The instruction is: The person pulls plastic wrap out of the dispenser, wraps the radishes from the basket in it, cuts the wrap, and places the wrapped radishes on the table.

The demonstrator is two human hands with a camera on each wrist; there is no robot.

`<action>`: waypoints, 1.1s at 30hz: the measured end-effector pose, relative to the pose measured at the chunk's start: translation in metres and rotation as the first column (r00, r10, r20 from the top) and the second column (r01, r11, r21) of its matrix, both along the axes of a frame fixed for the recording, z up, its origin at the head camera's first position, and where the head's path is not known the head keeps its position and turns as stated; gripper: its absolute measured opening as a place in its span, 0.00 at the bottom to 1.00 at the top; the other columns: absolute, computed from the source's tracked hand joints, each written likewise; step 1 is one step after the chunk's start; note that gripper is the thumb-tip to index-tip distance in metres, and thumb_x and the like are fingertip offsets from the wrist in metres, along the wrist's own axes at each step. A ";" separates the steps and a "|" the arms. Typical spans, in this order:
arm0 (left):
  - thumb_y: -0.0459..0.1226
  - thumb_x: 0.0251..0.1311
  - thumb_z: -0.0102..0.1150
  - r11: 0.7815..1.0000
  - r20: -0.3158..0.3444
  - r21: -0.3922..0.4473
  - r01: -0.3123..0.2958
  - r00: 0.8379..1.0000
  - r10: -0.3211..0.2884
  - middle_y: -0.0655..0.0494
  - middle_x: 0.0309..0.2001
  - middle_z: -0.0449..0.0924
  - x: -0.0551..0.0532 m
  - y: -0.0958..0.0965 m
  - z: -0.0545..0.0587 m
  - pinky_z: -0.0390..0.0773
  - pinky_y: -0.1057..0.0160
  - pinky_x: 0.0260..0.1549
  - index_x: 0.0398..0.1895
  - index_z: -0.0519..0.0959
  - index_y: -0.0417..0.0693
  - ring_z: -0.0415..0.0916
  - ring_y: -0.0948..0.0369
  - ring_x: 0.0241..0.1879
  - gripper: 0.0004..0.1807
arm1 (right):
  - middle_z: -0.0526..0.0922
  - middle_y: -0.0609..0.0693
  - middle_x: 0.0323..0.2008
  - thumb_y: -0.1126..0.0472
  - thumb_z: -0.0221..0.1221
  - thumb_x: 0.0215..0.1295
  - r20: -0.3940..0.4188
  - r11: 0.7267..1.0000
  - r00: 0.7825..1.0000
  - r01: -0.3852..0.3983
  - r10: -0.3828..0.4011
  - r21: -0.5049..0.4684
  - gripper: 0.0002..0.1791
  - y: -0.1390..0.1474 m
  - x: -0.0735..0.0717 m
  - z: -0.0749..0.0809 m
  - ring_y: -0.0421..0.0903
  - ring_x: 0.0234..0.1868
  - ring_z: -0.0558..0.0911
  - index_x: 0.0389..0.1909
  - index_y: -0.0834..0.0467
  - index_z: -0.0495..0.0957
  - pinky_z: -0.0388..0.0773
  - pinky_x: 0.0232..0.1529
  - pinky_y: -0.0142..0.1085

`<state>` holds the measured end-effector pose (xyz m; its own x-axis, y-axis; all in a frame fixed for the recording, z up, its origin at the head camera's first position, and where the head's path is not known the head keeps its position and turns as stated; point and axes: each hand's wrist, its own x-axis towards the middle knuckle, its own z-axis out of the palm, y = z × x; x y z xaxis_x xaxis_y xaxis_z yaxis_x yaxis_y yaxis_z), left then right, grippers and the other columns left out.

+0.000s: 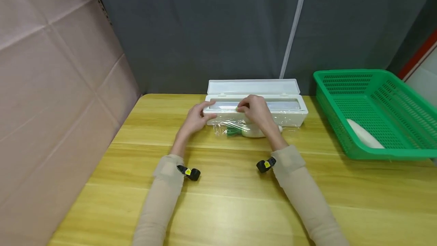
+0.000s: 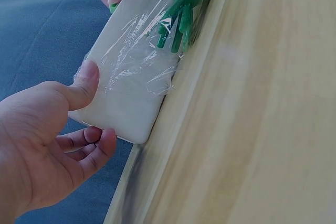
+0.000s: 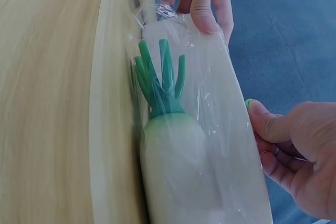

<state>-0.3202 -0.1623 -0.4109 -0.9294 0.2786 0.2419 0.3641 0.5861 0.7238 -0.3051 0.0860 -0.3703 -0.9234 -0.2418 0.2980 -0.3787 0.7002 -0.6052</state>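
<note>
Sleeve: over table
Left hand: half-curled, gripping far-edge box, likely bracing it
Right hand: pinching green tab

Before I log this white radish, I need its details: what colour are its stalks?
Green stalks, seen best in the right wrist view.

In the head view, a long white box, lid open, stands near the desk's 12 o'clock edge. Clear film drapes over a white radish along the box's 6 o'clock side, green stalks toward 9 o'clock.
</note>
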 end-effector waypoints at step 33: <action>0.41 0.65 0.66 1.000 0.027 0.014 0.000 1.000 0.000 0.55 0.63 0.76 -0.001 -0.001 -0.001 0.68 0.59 0.36 0.72 0.71 0.55 0.64 0.56 0.33 0.31 | 0.87 0.58 0.38 0.65 0.67 0.66 -0.012 0.998 0.999 0.046 -0.045 0.042 0.05 0.032 0.000 0.000 0.52 0.37 0.81 0.37 0.64 0.88 0.79 0.43 0.45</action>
